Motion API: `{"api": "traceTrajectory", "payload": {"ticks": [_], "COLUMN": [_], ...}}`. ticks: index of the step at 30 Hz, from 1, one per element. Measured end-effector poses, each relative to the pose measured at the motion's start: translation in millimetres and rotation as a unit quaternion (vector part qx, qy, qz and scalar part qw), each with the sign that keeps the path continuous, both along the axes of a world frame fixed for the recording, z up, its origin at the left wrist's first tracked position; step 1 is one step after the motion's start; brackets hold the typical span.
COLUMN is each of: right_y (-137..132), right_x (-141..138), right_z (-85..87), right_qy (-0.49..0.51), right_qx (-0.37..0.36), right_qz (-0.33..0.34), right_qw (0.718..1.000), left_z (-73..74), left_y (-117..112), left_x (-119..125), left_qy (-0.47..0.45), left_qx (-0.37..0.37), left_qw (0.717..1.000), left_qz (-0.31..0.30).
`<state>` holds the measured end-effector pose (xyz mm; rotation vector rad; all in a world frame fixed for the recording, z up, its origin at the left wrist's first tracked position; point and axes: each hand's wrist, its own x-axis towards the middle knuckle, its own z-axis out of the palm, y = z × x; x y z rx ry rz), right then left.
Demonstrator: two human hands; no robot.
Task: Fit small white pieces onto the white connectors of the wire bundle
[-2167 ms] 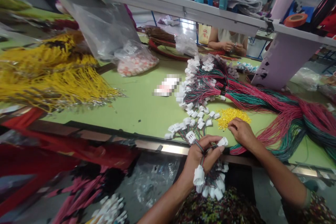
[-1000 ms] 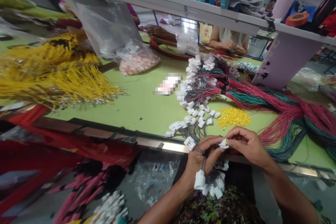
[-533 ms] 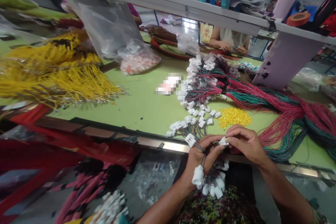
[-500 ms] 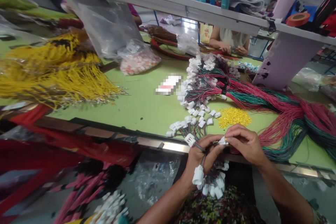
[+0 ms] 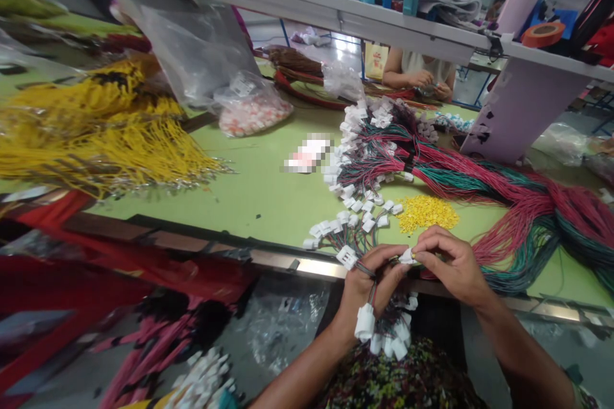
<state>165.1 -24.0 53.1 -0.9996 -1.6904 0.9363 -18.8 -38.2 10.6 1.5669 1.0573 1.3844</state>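
My left hand (image 5: 371, 287) grips a bunch of thin red and green wires, and a small white plastic connector (image 5: 407, 257) sticks out from its fingertips. My right hand (image 5: 451, 262) pinches that same connector from the other side. More white connectors (image 5: 384, 345) hang below my left hand, with one larger white connector (image 5: 364, 323) among them. Just beyond my fingers lies a small pile of yellow plastic bits (image 5: 426, 213). A spread of wired white connectors (image 5: 350, 230) lies on the green table (image 5: 259, 211) past my left hand.
A large red-and-green wire bundle (image 5: 508, 198) fills the table's right side, and yellow wires (image 5: 105, 153) lie at left. A metal-edged table front (image 5: 311, 266) runs below. An overhead shelf (image 5: 336, 13) and pillar (image 5: 518, 115) stand ahead, with a co-worker's hands (image 5: 422, 80) beyond.
My right hand has moved from beside the yellow pile onto the white connector at my left fingertips. My left hand has stayed nearly in place, and the hanging connectors swing slightly.
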Motion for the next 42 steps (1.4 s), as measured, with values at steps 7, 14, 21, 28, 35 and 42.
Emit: {"api": "traceTrajectory", "payload": {"ticks": [7,14,21,28,35,42], "right_y": [-1,-1,1,-2,-26,-51], "right_x": [1,0,0,-1,18,28], "right_z": [3.0,4.3,-8.2,-5.5,-1.1,-15.2], "right_qy": [-0.012,-0.009,0.109,0.082,-0.130,-0.281], "right_qx": [-0.012,-0.037,-0.223,-0.171,0.037,0.016], "right_qz": [-0.004,-0.001,0.034,0.067,0.058,0.213], "right_qw": [1.000,0.999,0.968,0.980,0.989,0.936], "left_z": [-1.9,-2.1,-2.0,1.5,14.3,19.3], "left_y": [0,-1,0,1,7,14], "left_x": [0,1,0,0,-27,-36], "left_qy": [0.007,0.010,0.008,-0.011,-0.080,-0.048], "left_qx": [0.013,0.040,0.081,0.078,-0.061,-0.166], "left_qw": [1.000,0.999,0.997,0.997,0.993,0.978], "left_qz": [0.000,0.008,-0.004,-0.021,-0.064,-0.117]}}
